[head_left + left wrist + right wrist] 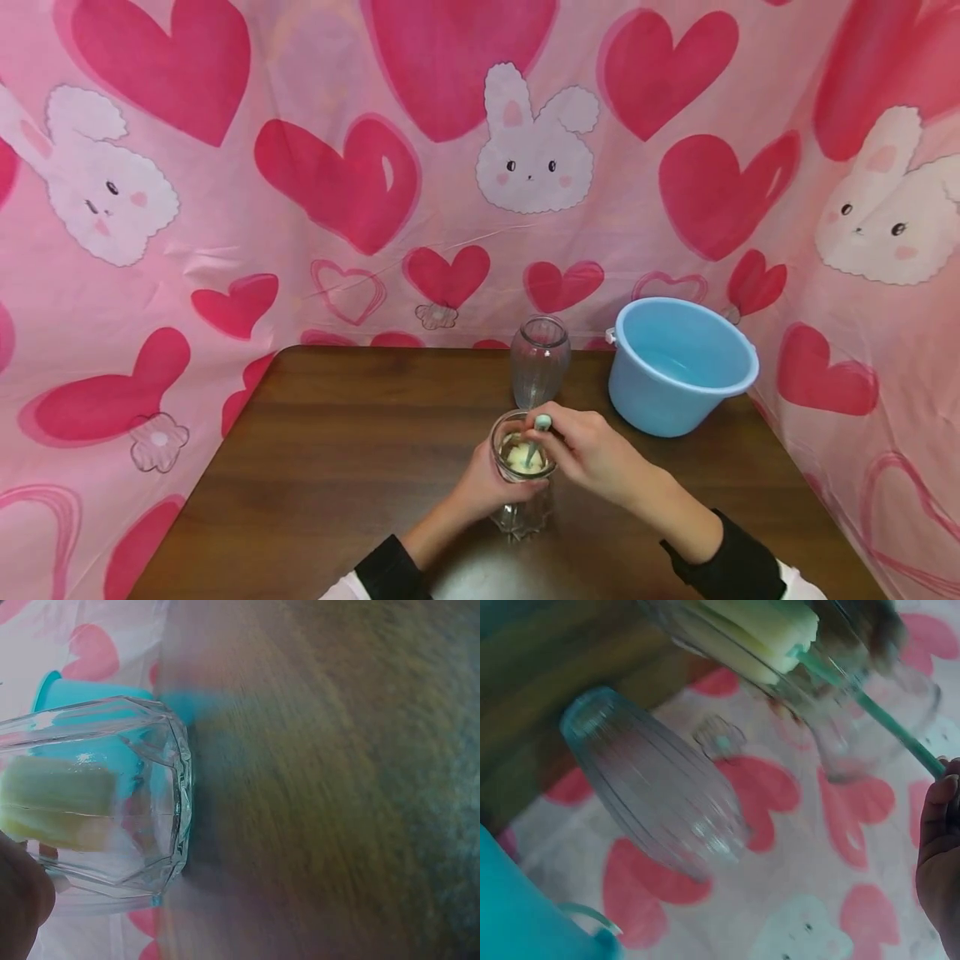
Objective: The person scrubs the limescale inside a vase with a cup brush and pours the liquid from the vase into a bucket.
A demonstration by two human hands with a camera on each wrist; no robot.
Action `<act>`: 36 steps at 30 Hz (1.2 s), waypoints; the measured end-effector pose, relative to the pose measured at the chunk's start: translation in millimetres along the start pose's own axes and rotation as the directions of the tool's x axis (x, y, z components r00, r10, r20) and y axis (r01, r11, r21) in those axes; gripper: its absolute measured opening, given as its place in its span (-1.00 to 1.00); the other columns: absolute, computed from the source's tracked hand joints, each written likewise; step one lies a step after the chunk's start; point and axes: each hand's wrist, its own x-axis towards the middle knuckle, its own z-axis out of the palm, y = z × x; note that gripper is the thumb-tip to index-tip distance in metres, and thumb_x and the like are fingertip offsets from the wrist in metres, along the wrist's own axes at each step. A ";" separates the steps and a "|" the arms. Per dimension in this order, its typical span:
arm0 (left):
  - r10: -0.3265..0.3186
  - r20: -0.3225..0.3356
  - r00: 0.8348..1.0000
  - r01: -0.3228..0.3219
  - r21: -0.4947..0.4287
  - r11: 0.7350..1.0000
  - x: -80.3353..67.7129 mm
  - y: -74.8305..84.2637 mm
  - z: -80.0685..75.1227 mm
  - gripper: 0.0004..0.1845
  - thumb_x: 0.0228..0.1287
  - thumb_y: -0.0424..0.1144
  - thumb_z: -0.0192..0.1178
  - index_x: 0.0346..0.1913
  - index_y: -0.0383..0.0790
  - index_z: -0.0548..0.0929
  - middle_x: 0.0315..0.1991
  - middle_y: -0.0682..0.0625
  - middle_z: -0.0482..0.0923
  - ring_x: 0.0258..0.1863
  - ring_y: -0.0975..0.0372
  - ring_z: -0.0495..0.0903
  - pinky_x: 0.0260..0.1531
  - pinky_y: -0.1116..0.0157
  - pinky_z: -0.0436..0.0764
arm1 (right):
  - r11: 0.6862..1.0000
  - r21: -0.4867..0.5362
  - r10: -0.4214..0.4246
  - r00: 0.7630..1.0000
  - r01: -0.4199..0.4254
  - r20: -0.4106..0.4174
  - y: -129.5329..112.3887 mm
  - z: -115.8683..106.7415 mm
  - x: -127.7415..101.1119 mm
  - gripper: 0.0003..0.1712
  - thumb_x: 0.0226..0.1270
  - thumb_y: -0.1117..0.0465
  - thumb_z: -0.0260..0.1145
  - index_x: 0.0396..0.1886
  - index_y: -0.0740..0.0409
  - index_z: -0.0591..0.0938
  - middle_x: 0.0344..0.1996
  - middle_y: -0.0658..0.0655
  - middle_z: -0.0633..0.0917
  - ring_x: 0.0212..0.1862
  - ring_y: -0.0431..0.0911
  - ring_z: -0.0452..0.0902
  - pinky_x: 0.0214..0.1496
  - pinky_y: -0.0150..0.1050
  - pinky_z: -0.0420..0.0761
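Left hand (487, 487) wraps the faceted glass (522, 479) near the front of the wooden table (337, 467), apparently to steady it upright. Right hand (592, 450), directly above the rim, pinches the teal handle of a sponge brush (780, 630), whose yellow sponge head sits inside the glass. A second, ribbed glass (540, 358) and a blue bucket (678, 362) stand just behind, apart from both hands.

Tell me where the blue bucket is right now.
In the head view the blue bucket stands on the wooden table at its far right corner, just right of the empty ribbed glass and beyond the right hand.
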 end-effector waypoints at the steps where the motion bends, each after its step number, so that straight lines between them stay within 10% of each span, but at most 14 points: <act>1: 0.004 -0.002 1.000 -0.004 0.002 1.000 0.0 -0.2 -0.2 -0.20 -0.05 -0.30 0.63 0.30 -0.16 0.49 0.11 -0.06 0.67 0.03 0.24 0.64 0.11 0.27 0.62 | 1.000 -0.003 -0.003 1.000 0.003 -0.019 -2.3 -3.3 2.5 -0.78 0.64 0.10 0.15 -0.07 0.17 0.60 -0.34 0.00 0.68 -0.38 -0.29 0.53 -0.33 -0.55 0.53; 7: -0.013 0.007 1.000 0.013 0.010 1.000 0.0 1.4 -0.4 -0.22 -0.02 -0.26 0.62 0.31 -0.11 0.49 0.09 -0.02 0.66 0.02 0.25 0.62 0.10 0.28 0.61 | 1.000 0.026 0.012 0.992 -0.009 -0.125 -10.9 -13.6 12.7 -0.75 0.62 0.11 0.17 -0.09 0.21 0.61 -0.36 0.05 0.73 -0.43 -0.28 0.54 -0.39 -0.54 0.53; 20: -0.077 0.014 0.997 0.077 0.022 0.997 -1.4 3.1 -0.2 -0.16 -0.01 -0.23 0.61 0.38 -0.12 0.44 0.14 -0.03 0.65 0.05 0.12 0.65 0.10 0.28 0.61 | 0.990 0.111 0.089 0.996 -0.086 -0.016 6.2 15.2 -7.1 -0.82 0.61 0.14 0.16 -0.03 0.14 0.58 -0.34 0.04 0.67 -0.45 -0.26 0.58 -0.35 -0.53 0.59; 30: -0.034 0.002 0.999 0.034 0.014 0.999 -1.5 3.2 -0.1 -0.20 -0.04 -0.27 0.62 0.32 -0.14 0.47 0.09 -0.03 0.65 0.01 0.24 0.63 0.08 0.26 0.62 | 0.986 0.165 0.042 0.971 -0.003 -0.234 -12.6 -16.6 14.2 -0.87 0.57 0.27 0.24 -0.16 0.29 0.60 -0.32 0.16 0.76 -0.51 -0.25 0.52 -0.47 -0.51 0.54; 36: -0.062 0.006 0.998 0.062 -0.003 0.998 -1.3 4.8 0.0 -0.22 -0.03 -0.27 0.62 0.30 -0.13 0.48 0.08 -0.05 0.66 0.00 0.20 0.65 0.07 0.29 0.63 | 0.969 0.198 0.178 0.973 -0.147 -0.146 0.1 1.0 -1.9 -0.78 0.39 0.53 0.31 -0.12 0.18 0.60 -0.33 0.07 0.74 -0.50 -0.24 0.51 -0.49 -0.51 0.51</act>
